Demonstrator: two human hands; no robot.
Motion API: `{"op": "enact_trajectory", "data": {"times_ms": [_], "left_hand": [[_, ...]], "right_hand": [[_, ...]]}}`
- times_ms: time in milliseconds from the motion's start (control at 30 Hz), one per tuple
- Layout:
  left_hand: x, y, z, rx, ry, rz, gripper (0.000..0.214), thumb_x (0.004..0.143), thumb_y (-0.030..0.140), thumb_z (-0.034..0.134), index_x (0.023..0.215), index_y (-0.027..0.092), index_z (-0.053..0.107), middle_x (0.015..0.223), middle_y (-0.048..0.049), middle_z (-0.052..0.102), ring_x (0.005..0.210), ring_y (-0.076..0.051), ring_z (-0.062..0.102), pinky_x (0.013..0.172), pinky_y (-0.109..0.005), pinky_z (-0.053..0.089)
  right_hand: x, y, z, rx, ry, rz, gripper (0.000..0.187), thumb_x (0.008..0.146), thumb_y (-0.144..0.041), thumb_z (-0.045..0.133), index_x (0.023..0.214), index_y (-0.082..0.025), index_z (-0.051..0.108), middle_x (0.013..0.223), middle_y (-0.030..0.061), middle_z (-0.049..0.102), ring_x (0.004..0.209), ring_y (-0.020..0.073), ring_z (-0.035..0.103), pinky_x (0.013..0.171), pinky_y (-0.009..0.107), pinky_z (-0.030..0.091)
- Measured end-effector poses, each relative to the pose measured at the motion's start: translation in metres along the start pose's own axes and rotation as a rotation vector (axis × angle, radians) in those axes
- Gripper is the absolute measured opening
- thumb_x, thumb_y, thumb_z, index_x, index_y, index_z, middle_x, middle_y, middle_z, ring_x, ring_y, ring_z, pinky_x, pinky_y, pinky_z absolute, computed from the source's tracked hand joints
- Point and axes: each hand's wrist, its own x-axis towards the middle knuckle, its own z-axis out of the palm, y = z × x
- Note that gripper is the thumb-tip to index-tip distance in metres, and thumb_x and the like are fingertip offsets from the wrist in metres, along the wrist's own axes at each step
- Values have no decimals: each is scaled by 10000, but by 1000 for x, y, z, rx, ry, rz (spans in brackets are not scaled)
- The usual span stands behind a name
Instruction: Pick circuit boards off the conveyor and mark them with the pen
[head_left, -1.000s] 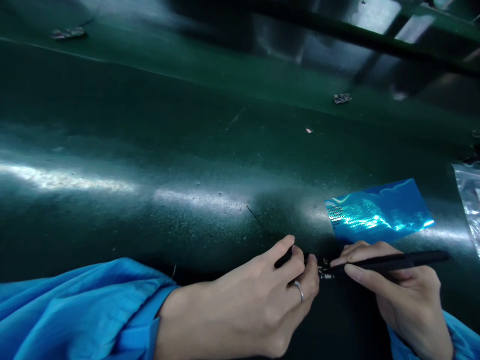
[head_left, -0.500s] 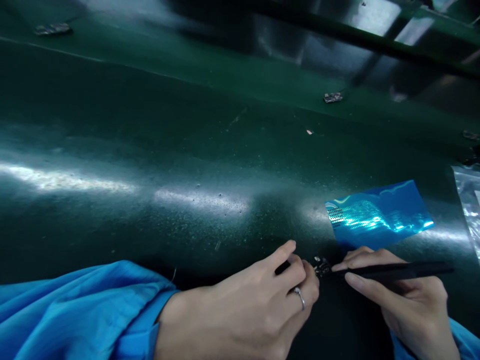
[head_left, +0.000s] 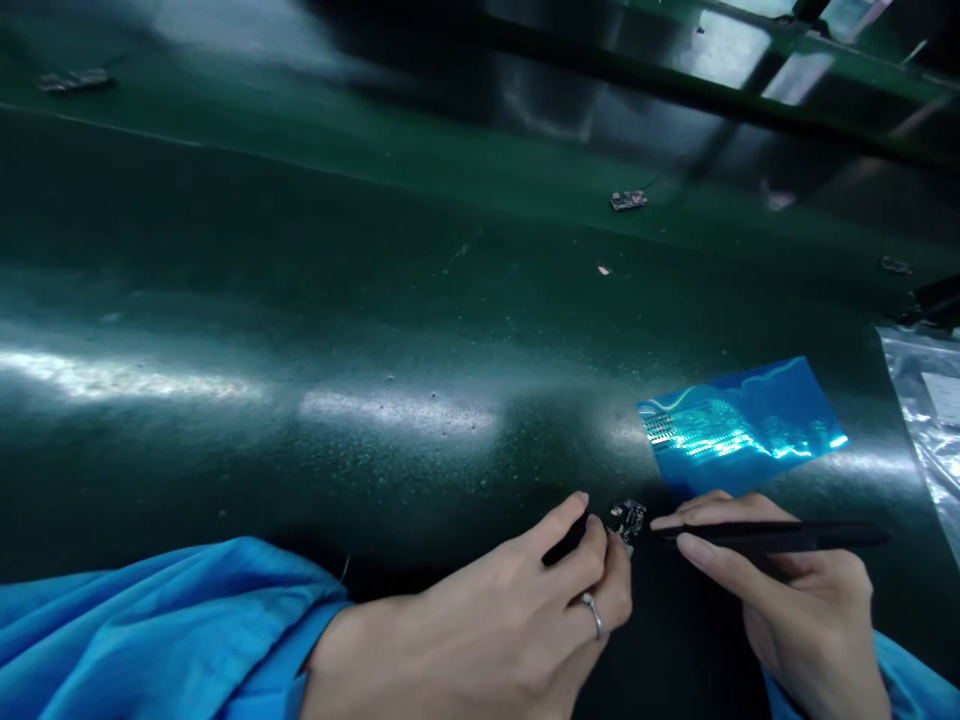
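Between the fingertips of my left hand (head_left: 517, 600), which wears a ring, is a small circuit board (head_left: 628, 518); its lower edge is hidden by the fingers. My right hand (head_left: 795, 580) grips a slim black tool, probably tweezers (head_left: 795, 536), whose tip points left toward the board. A narrow gap seems to separate tip and board. Just beyond the right hand lies a shiny blue sheet (head_left: 750, 420) with rows of small dark pieces at its left end.
Small circuit boards lie along the back: one at far left (head_left: 75, 80), another right of centre (head_left: 628, 200), a third at right (head_left: 895, 265). A clear plastic bag (head_left: 926, 400) rests at the right edge. A tiny pale scrap (head_left: 604, 271) sits on the dark green tabletop (head_left: 375, 280).
The circuit board has turned in my left fingers and shows more of its face. The tool tip now stands slightly away from it. The whole view has shifted a little.
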Motion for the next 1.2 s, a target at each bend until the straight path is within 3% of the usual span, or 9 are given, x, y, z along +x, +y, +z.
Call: {"op": "enact_trajectory", "data": {"times_ms": [267, 433, 600, 733, 1000, 1200], "left_hand": [[-4, 1, 3, 7, -21, 41, 390, 863, 223, 493, 1220, 77, 554, 1196, -158, 552, 1126, -313, 498, 976, -462, 419], [-4, 2, 5, 1, 8, 20, 344, 893, 211, 456, 1187, 77, 571, 1168, -140, 574, 1105, -286, 523, 983, -458, 413], [1, 1, 5, -21, 1, -30, 301, 907, 265, 463, 1098, 94, 622, 1151, -118, 585, 1086, -271, 534, 979, -444, 421], [1, 2, 4, -17, 0, 5, 295, 910, 283, 449, 1077, 127, 636, 1148, -91, 588, 1071, -261, 538, 972, -442, 424], [1, 2, 1, 17, -4, -5, 294, 899, 274, 457, 1088, 131, 633, 1148, -94, 586, 1068, -262, 535, 975, -447, 421], [1, 0, 1, 31, -7, -5, 283, 886, 256, 473, 1081, 133, 637, 1127, -95, 595, 1056, -261, 544, 972, -445, 429]], "right_hand": [[-4, 0, 3, -11, 31, -19, 128, 775, -199, 685, 862, -285, 723, 844, 28, 682, 855, 229, 620, 660, 273, 558], [-6, -1, 4, -30, 30, 5, 175, 790, -196, 670, 875, -345, 706, 856, 7, 669, 882, 208, 594, 716, 260, 521], [-4, 0, 5, -29, 52, 2, 159, 780, -188, 676, 860, -320, 713, 843, 14, 673, 869, 213, 603, 678, 257, 535], [-3, 1, 5, -23, 55, -40, 114, 764, -200, 696, 837, -284, 721, 814, 17, 684, 822, 213, 617, 653, 264, 544], [-6, -1, 6, 8, 88, 76, 101, 766, -242, 701, 819, -326, 717, 841, -1, 673, 875, 200, 591, 734, 253, 512], [-4, 5, 2, -27, 58, -38, 126, 772, -212, 694, 855, -303, 720, 849, 13, 688, 849, 209, 625, 731, 269, 534]]}}
